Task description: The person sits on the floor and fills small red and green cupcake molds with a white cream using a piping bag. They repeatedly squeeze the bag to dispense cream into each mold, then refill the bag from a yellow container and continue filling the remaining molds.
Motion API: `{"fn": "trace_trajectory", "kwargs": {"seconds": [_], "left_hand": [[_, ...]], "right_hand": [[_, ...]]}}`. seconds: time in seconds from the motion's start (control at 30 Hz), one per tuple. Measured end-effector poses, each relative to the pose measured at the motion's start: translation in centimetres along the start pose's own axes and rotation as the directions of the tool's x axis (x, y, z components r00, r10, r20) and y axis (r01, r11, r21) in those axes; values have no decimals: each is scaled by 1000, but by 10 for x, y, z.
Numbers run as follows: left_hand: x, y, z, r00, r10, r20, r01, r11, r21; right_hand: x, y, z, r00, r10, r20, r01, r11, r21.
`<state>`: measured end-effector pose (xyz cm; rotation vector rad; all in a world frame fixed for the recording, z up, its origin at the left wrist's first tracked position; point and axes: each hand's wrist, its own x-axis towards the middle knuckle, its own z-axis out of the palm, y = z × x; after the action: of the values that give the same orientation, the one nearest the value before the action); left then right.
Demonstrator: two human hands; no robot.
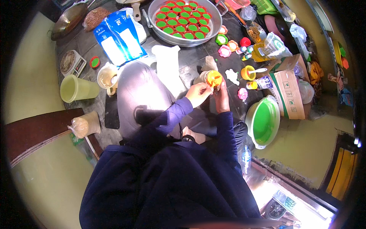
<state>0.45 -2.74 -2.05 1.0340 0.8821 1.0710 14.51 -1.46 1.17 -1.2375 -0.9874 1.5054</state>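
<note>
My right hand [221, 97] is wrapped around the side of a jar with an orange lid [214, 78]. The fingertips of my left hand [198, 94] meet at the near edge of that lid; whether they pinch a part of it cannot be told. A crumpled brown piece of paper or plastic [209, 63] lies just beyond the jar. Farther off, a round aluminium pan [185, 43] holds several small red cups filled with green batter [183, 21]. A white cloth or sheet [167, 64] lies left of the jar.
At the right stand a basin of green batter [264, 121], a cardboard box [288, 91], a yellow cup with a spoon [248, 72] and small bottles. To the left are a blue package [118, 37], a kitchen scale [73, 63], a pale green bucket [78, 89] and a measuring jug [107, 75].
</note>
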Motion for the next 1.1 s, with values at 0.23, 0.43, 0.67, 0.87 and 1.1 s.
{"fn": "trace_trajectory", "kwargs": {"seconds": [0.23, 0.43, 0.67, 0.87, 1.1], "left_hand": [[0, 0, -4, 1000, -11, -7, 11, 992, 123], [-1, -3, -7, 1000, 20, 6, -21, 966, 258], [0, -1, -5, 999, 32, -17, -28, 982, 184], [-3, -1, -5, 999, 28, -25, -24, 990, 141], [11, 5, -21, 921, 389, 3, -320, 754, 574]], "right_hand": [[-4, -5, 18, 995, -70, -73, 67, 997, -47], [0, 1, 20, 994, -75, -79, 78, 996, 38], [9, 14, 16, 988, -102, -119, 102, 995, -3], [17, 25, 12, 979, -165, -118, 165, 986, -12], [16, 27, 16, 971, -221, -92, 220, 975, -21]]}}
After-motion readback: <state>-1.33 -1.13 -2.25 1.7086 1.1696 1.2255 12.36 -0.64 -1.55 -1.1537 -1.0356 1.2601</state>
